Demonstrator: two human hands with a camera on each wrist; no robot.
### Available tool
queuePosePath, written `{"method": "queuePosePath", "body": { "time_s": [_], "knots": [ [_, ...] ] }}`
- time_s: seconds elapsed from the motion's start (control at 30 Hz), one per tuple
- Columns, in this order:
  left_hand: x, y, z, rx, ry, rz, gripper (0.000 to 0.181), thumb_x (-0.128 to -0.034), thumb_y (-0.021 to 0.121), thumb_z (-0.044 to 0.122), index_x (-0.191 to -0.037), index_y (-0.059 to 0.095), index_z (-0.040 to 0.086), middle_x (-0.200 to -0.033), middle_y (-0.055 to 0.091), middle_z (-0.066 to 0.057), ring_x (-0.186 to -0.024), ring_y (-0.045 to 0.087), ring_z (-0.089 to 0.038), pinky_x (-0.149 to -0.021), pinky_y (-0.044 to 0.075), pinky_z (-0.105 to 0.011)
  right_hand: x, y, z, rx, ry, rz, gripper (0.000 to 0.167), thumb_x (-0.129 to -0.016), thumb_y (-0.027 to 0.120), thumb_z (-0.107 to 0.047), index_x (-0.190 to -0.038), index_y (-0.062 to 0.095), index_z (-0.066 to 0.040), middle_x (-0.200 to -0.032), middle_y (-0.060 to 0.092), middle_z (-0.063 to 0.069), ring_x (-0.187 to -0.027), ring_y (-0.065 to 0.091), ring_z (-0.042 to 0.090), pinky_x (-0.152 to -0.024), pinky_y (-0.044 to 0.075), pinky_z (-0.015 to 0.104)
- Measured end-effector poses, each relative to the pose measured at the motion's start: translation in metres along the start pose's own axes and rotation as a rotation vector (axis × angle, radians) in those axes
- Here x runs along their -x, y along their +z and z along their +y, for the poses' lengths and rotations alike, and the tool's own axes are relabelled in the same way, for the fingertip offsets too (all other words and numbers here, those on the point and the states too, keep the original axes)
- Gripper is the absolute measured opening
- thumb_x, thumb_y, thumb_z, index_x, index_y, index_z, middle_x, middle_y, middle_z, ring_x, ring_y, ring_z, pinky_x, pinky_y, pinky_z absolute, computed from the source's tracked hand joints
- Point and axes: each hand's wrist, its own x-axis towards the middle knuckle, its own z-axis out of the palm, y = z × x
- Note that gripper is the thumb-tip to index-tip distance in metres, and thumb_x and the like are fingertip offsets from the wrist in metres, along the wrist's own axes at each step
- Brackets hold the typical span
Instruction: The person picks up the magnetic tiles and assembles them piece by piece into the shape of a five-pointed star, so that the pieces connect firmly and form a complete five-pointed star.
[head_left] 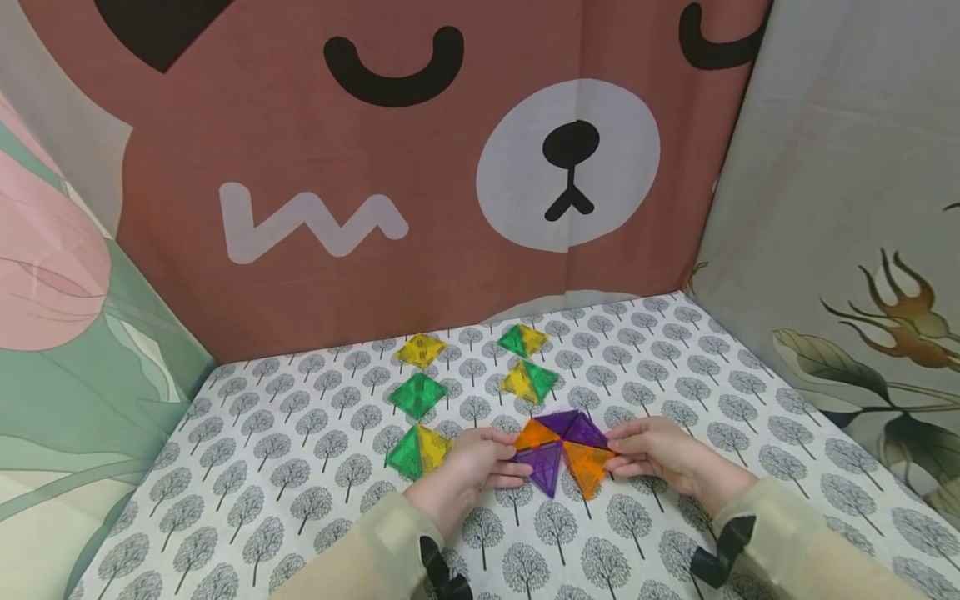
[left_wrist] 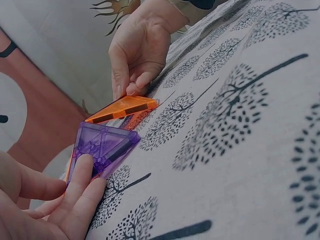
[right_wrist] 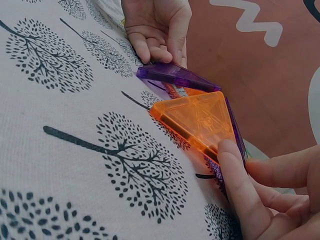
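Green and yellow tiles (head_left: 418, 396) lie in two rows on the tree-print cloth (head_left: 330, 521), one just beside my left hand (head_left: 476, 462). Over the cloth, that hand and my right hand (head_left: 660, 454) pinch a translucent purple-and-orange fan of triangles (head_left: 562, 427).

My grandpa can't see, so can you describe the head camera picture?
A left hand and right hand hold joined purple and orange triangles. Green and yellow shapes sit nearby on a tree-print cloth, before a bear picture.

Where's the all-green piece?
Head view, left of centre: the all-green piece lies between the yellow piece and the green-yellow one by the left hand.
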Motion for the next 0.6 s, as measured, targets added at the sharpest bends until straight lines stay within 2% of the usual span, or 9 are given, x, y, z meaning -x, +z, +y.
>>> {"method": "queuePosePath", "body": {
  "time_s": [0.6],
  "knots": [
    [0.0014, 0.0000, -0.0018, -0.042, 0.018, -0.012, 0.019, -0.0939, 0.057, -0.006, -0.112, 0.060, -0.008, -0.097, 0.067, -0.020, -0.079, 0.073, -0.031, -0.067, 0.061, -0.036, 0.0012, 0.0024, -0.0006, -0.011, 0.008, -0.041, 0.038, -0.093, 0.059, 0.003, -0.123, 0.046, 0.021, -0.096, 0.068, 0.023, -0.084, 0.072, 0.026, -0.080, 0.058, 0.035]
  ]
}}
